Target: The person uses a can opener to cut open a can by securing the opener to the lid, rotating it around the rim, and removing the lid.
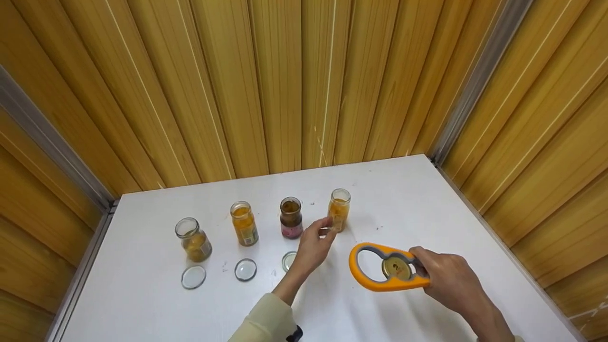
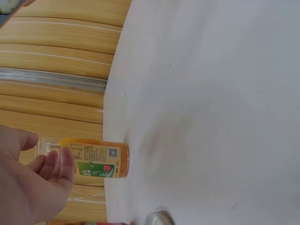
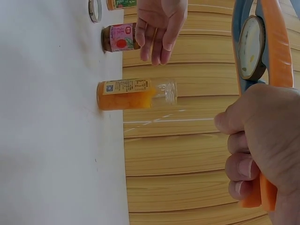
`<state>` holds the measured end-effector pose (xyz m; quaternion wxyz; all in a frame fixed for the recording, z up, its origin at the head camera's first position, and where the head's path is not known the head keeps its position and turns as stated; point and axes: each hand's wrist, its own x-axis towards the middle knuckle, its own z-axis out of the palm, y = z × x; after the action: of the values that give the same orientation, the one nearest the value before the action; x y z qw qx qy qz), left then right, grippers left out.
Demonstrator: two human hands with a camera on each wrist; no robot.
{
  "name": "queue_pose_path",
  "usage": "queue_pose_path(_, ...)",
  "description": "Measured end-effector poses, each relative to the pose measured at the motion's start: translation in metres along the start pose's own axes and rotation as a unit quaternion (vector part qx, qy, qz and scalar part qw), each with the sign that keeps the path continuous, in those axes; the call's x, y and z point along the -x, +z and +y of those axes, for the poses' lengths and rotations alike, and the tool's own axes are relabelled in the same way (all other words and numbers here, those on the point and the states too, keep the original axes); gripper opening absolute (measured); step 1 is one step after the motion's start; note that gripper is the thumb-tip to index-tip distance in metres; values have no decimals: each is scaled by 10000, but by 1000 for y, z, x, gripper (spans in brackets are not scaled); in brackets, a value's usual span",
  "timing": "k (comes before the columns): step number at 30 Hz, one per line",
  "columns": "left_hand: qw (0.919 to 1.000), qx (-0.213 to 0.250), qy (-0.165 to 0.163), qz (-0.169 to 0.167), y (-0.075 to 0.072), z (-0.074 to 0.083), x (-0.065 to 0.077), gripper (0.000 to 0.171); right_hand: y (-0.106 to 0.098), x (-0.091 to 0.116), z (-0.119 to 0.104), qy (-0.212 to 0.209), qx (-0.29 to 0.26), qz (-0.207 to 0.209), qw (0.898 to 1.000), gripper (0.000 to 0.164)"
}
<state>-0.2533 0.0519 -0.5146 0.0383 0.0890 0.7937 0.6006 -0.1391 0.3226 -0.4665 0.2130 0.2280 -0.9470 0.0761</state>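
My right hand grips the handle of an orange and grey jar opener, raised over the table. A gold lid sits in the opener's smaller opening; its pale inner side shows in the right wrist view. My left hand is beside the rightmost open jar, which stands upright with orange contents and a label. In the right wrist view a gap shows between the left hand's loosely bent fingers and that jar. Nothing is held in the left hand.
Left of that jar stand a dark open jar with a pink label, an orange-filled jar and a yellowish jar. Lids lie before them: one at left, one midway, one partly behind my left arm. Wood-patterned walls enclose the table.
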Motion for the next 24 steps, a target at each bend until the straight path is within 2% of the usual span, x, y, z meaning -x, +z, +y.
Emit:
queue_pose_path(9, 9956, 667, 231, -620, -15, 14, 28, 30, -1, -7, -5, -279, -90, 262, 9992, 48)
queue_pose_path(15, 9929, 817, 61, -864, -22, 24, 45, 24, -1, -10, -10, -297, -198, 218, 9991, 47)
queue_pose_path(24, 9829, 1266, -234, -1317, -29, 41, 67, 24, -1, -16, -19, -509, -342, 369, 9974, 44)
